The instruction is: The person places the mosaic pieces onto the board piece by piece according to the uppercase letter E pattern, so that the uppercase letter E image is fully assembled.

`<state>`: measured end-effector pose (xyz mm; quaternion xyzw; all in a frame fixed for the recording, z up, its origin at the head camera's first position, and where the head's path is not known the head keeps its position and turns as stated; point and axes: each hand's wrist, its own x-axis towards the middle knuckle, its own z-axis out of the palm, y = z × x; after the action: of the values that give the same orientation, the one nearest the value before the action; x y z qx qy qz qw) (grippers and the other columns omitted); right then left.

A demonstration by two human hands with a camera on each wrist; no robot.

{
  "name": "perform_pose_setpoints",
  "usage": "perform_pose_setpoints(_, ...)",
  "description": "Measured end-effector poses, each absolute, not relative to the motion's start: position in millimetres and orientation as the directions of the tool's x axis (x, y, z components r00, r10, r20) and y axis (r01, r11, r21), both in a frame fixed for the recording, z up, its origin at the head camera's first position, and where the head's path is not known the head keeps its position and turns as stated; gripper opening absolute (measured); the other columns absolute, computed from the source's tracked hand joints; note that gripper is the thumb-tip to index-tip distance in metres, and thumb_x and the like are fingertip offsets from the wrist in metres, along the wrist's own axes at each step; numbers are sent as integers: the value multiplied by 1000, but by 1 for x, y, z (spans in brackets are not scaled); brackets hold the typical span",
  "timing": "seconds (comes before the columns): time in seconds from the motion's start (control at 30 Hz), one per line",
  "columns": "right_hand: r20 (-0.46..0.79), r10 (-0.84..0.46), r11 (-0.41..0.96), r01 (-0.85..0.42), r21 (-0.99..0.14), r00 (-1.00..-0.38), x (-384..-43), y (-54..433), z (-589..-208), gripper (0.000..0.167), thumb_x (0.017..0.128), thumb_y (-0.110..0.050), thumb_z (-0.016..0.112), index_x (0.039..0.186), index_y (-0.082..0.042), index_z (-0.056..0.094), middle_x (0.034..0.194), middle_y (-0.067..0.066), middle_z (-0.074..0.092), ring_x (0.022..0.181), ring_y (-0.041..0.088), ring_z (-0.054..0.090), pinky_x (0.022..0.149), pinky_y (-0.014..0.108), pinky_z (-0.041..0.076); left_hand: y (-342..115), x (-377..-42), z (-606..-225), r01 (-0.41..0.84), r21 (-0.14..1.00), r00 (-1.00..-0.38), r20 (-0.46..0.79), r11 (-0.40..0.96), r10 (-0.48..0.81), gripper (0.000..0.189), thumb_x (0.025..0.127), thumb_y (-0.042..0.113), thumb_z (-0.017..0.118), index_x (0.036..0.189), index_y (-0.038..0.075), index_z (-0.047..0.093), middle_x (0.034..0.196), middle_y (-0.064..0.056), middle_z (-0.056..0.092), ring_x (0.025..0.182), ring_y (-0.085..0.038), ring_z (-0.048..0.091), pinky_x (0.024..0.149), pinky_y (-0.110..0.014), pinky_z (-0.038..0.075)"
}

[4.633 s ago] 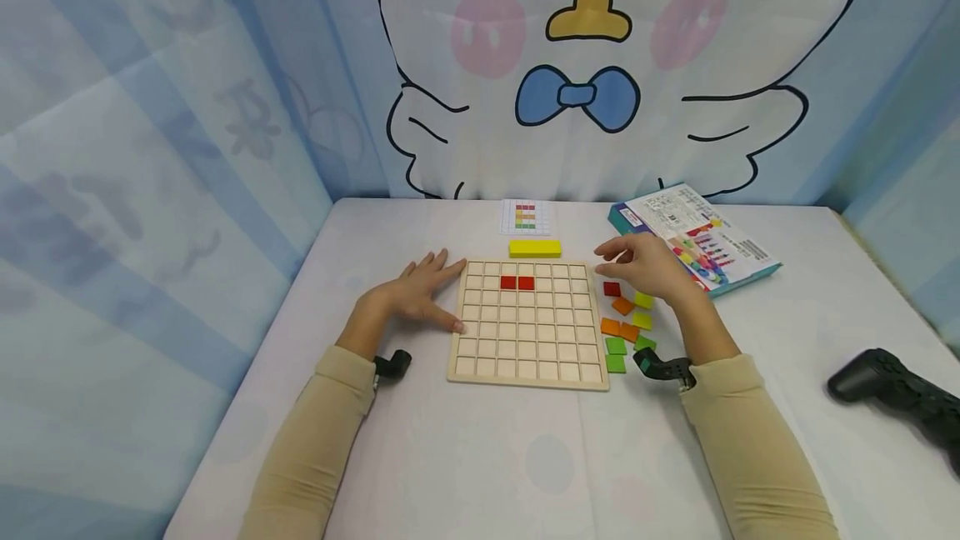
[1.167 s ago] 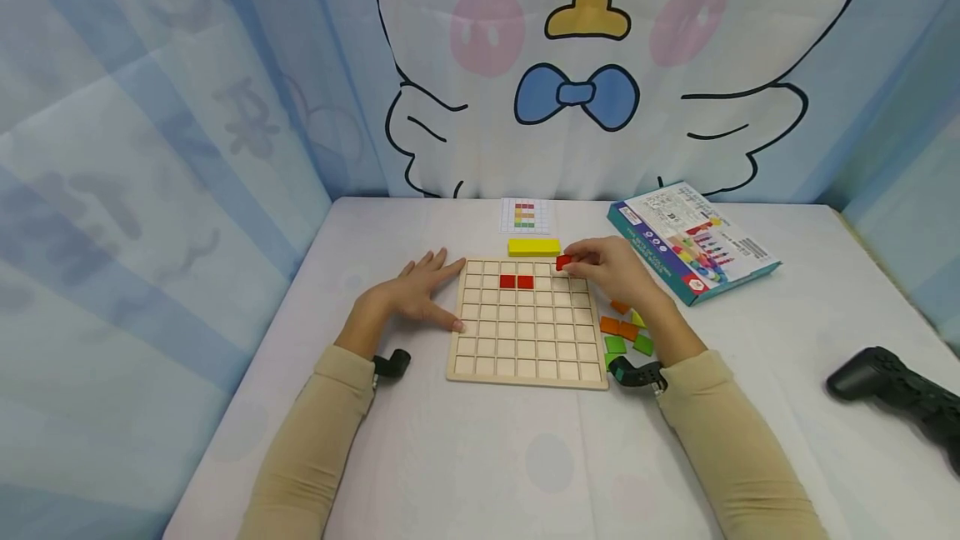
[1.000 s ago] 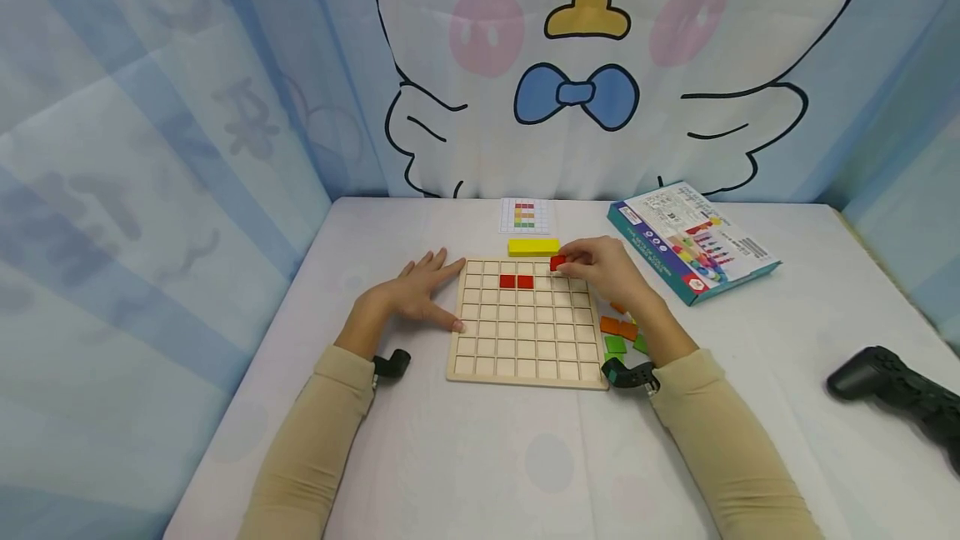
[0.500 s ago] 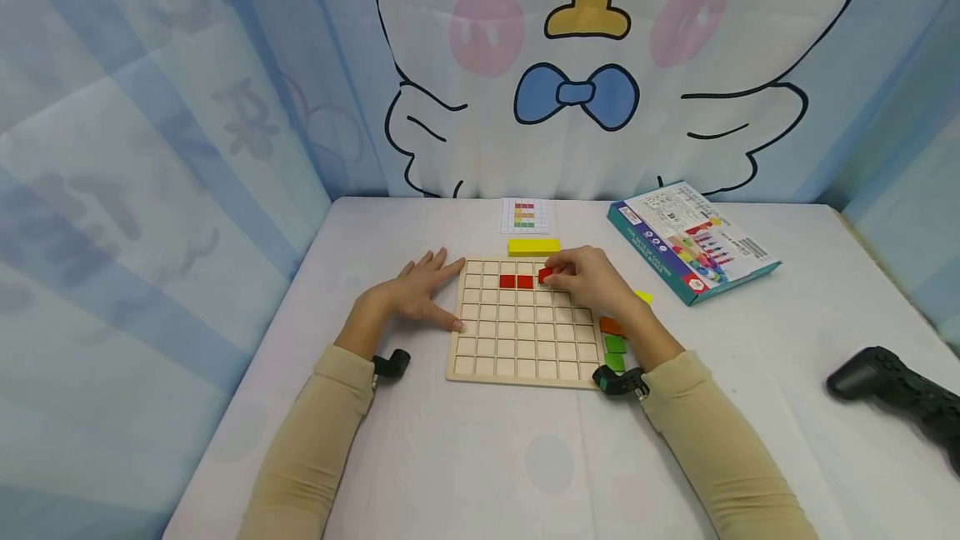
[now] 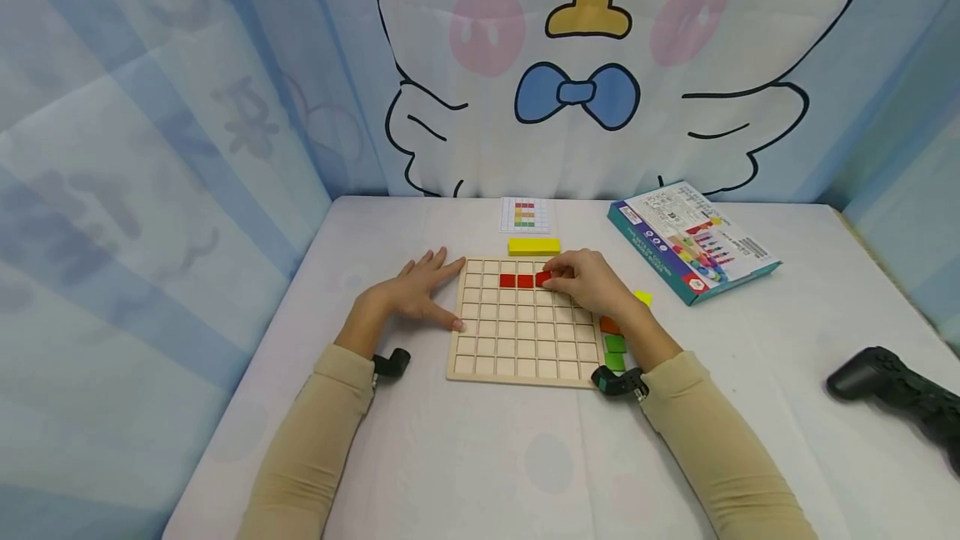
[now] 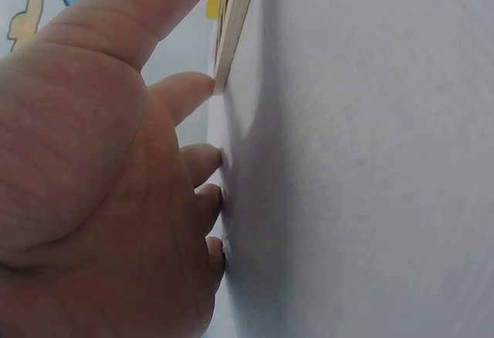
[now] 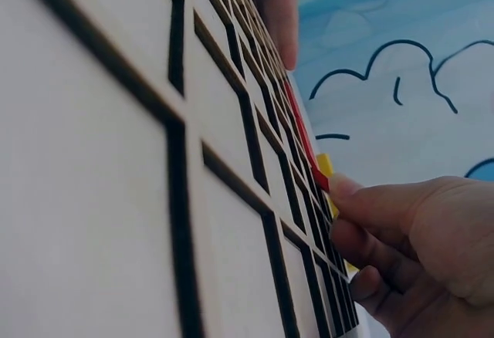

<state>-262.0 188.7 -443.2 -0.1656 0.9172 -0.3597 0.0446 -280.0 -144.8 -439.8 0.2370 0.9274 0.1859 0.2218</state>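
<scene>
A wooden grid board (image 5: 517, 340) lies on the white table. Two red square tiles (image 5: 516, 281) sit side by side in its second row from the back. Just right of them, my right hand (image 5: 591, 280) pinches a third red tile (image 5: 542, 278) between thumb and fingers; in the right wrist view that tile (image 7: 319, 177) is slightly tilted at the board's surface. My left hand (image 5: 416, 290) is spread at the board's left edge, thumb and index finger touching the frame. In the left wrist view the fingers (image 6: 185, 95) reach the board's side (image 6: 235, 21) and the tabletop.
Green tiles (image 5: 615, 344), an orange tile (image 5: 609, 325) and a yellow tile (image 5: 642, 297) lie right of the board, partly hidden by the right arm. Behind the board are a yellow block (image 5: 534, 247) and a pattern card (image 5: 526, 216). A box (image 5: 693, 240) and black game controller (image 5: 896, 394) lie right.
My right hand has picked up the red tile from beside the board, carried it left and lowered it next to the two red tiles. The left hand has stayed in place.
</scene>
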Motion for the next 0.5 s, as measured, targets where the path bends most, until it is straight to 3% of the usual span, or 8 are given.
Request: perform_pose_setpoints(0.5,27,-361,700,-290,-652,-932,-262,189,-443,26,99,-17,72,122,-4,75,96,9,68,90,25,56,80,36,46,-145,-280,-441,357,454,-790,-320,817,523,120,77,65,83,169,28,14,176,-14,-7,163,-33,-12,131,-55,-7)
